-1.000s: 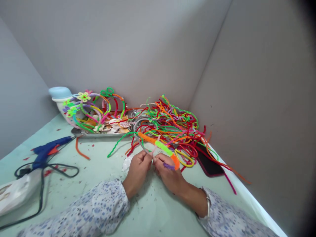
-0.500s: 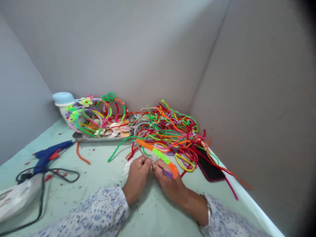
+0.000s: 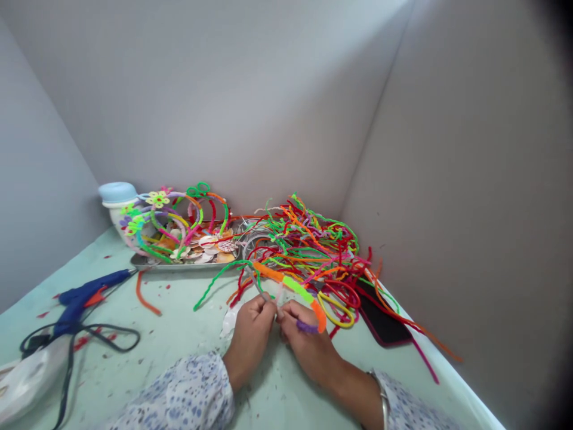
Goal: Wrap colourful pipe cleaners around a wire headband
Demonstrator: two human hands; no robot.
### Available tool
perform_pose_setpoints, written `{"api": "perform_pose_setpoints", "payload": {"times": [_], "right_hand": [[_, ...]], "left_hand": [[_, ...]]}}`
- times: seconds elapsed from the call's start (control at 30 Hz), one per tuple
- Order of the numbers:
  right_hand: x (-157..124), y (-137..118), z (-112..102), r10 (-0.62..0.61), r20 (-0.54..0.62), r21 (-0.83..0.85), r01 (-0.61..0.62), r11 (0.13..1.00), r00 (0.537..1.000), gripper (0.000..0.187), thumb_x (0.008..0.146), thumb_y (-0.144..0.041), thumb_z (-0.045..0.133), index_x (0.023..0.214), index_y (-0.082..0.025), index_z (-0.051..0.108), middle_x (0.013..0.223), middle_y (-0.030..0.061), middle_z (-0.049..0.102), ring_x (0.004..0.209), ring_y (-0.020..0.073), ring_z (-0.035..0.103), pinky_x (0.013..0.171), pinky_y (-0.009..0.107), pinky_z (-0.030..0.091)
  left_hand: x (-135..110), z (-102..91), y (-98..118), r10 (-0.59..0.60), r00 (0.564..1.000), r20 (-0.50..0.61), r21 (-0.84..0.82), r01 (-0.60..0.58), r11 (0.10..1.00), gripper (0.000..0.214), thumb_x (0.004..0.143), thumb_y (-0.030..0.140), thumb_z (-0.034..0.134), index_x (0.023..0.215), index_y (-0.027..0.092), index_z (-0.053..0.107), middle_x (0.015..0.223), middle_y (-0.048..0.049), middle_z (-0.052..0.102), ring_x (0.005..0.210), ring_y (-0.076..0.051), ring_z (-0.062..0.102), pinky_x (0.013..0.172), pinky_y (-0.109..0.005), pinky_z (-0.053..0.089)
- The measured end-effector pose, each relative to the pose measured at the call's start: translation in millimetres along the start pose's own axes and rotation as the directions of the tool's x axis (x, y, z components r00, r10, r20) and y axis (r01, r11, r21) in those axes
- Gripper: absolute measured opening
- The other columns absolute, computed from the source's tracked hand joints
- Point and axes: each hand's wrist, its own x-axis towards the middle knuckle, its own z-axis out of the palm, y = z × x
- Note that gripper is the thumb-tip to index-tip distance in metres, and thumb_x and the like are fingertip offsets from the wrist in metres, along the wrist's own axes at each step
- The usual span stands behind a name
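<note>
A headband, wrapped in orange, bright green and purple pipe cleaner, curves over my two hands. Its bare grey stretch runs down into my left hand, which pinches it between thumb and forefinger. Close beside, my right hand is closed, its thumb and finger pinched at the same grey strip. The wrapped purple end lies over the back of its fingers. A pale pink strand stands up between the hands; which fingers hold it is hidden.
Tangled pipe cleaners cover the back right, near yellow-handled scissors and a dark phone. Finished headbands and shells lie on a metal tray, beside a blue-lidded bottle. A blue glue gun with its cord lies left.
The view has tilted up, so the table's things sit lower in the picture. Both hands keep their pinch on the headband, with only a slight shift of the right hand's fingers.
</note>
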Motion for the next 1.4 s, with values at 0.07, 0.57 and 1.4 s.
{"api": "perform_pose_setpoints", "payload": {"times": [0.07,0.57,1.4], "right_hand": [[2.4,2.5,0.6,0.046,-0.008,0.038,-0.046,0.998,0.999,0.028,0.087,-0.038,0.043,0.066,-0.019,0.048,0.057,-0.0042,0.043,0.055,0.0117,0.041,0.052,0.023,0.031],[4.5,-2.6,2.2,0.040,-0.110,0.017,-0.038,0.999,0.993,0.023,0.082,-0.036,0.050,0.068,-0.019,0.055,0.063,0.0000,0.053,0.059,0.0142,0.048,0.054,0.024,0.039],[14.2,1.9,-2.4,0.236,-0.038,0.174,-0.226,0.959,0.971,0.024,0.080,-0.036,0.050,0.063,-0.020,0.048,0.048,-0.0069,0.041,0.045,0.0090,0.038,0.046,0.021,0.032]], "left_hand": [[1.9,0.8,0.3,-0.010,1.000,0.005,-0.014,0.010,1.000,0.018,0.072,0.023,0.047,0.054,0.017,0.047,0.048,0.0057,0.041,0.046,-0.010,0.036,0.046,-0.021,0.026],[7.1,-1.7,-6.4,0.002,1.000,0.015,0.028,-0.002,1.000,0.024,0.075,0.031,0.049,0.056,0.016,0.050,0.054,0.0033,0.044,0.053,-0.012,0.039,0.052,-0.022,0.031],[6.7,-6.2,-2.2,0.035,0.993,0.111,-0.184,-0.014,0.983,0.013,0.076,0.016,0.046,0.085,0.018,0.054,0.056,0.0062,0.042,0.051,-0.008,0.036,0.048,-0.018,0.029]]}}
